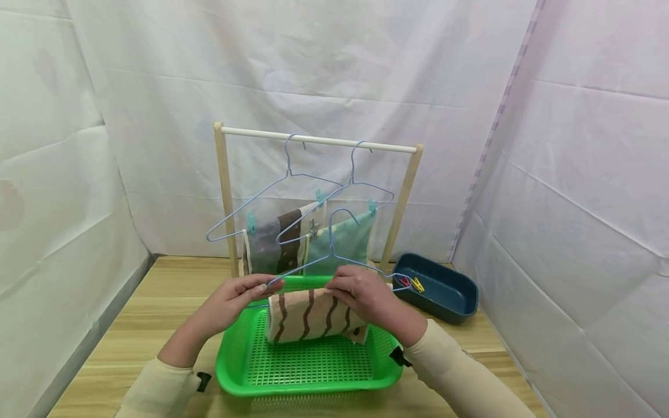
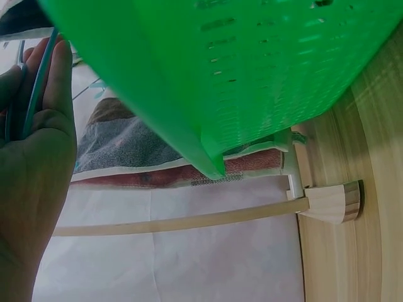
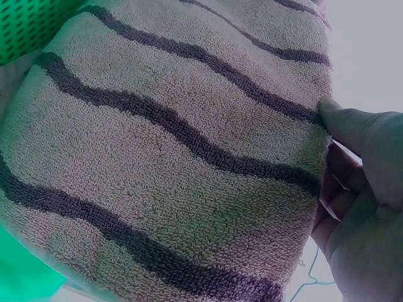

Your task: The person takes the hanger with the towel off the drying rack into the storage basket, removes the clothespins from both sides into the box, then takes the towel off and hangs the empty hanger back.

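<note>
A blue wire hanger (image 1: 331,248) is held above a green plastic basket (image 1: 308,390). My left hand (image 1: 235,297) grips the hanger's left corner; in the left wrist view the wire runs between thumb and fingers. A beige towel (image 1: 300,319) with wavy brown stripes is folded over the hanger's lower bar and hangs over the basket. With thumb and fingers, my right hand (image 1: 366,293) pinches the towel's top edge, as the right wrist view shows at the striped cloth (image 3: 164,170). The bar inside the fold is hidden.
Behind the basket, a rack with a white rod (image 1: 256,134) carries two blue hangers, with a grey-brown towel (image 1: 266,244) and a green towel (image 1: 342,241) clipped on. At right stands a dark blue bin (image 1: 449,296) holding a yellow clip (image 1: 417,284) and a red clip.
</note>
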{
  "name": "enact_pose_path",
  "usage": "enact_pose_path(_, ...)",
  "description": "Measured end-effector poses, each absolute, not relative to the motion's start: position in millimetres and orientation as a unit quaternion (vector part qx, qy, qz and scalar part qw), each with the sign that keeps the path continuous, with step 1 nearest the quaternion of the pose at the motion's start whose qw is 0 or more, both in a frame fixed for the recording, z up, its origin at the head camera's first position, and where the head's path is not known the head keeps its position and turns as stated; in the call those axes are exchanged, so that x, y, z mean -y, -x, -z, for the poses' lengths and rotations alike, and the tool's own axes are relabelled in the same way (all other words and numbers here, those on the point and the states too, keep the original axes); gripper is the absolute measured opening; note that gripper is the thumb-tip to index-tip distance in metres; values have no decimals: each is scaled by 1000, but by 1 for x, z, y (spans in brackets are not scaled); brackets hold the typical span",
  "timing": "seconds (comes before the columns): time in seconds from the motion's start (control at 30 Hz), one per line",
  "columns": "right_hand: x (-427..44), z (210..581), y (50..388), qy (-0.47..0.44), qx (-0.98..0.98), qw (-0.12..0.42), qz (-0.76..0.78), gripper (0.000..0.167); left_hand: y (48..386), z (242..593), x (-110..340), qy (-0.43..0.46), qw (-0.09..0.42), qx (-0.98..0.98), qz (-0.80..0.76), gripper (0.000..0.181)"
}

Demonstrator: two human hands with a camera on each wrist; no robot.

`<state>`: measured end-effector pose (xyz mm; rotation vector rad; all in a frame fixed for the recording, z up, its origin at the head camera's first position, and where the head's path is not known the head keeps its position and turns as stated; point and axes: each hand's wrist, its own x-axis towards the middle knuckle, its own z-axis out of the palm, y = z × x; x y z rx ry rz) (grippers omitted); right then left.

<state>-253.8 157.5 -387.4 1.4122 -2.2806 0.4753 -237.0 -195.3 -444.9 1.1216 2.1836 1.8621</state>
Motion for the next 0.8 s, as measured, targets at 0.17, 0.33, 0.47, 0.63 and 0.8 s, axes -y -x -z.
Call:
enact_pose_path(0.17, -157, 382, 251, -508, 817, 213, -169, 8, 238, 447, 196, -360, 31, -710, -604, 38)
enact_pose_path(0.33, -158, 377, 249, -508, 815, 213, -177, 7, 238, 447, 196, -357, 31, -714, -602, 38)
enact_pose_path(0.47, -159, 374, 250, -507, 815, 210, -184, 8, 238, 447, 196, -356, 32, -713, -604, 37)
enact_pose_path(0.63, -160, 370, 250, -505, 815, 211, -191, 9, 239, 448, 196, -354, 34, -712, -605, 38)
enact_pose_path(0.8, -161, 365, 249, -505, 814, 217, -189, 10, 239, 448, 197, -351, 30, -717, -601, 38)
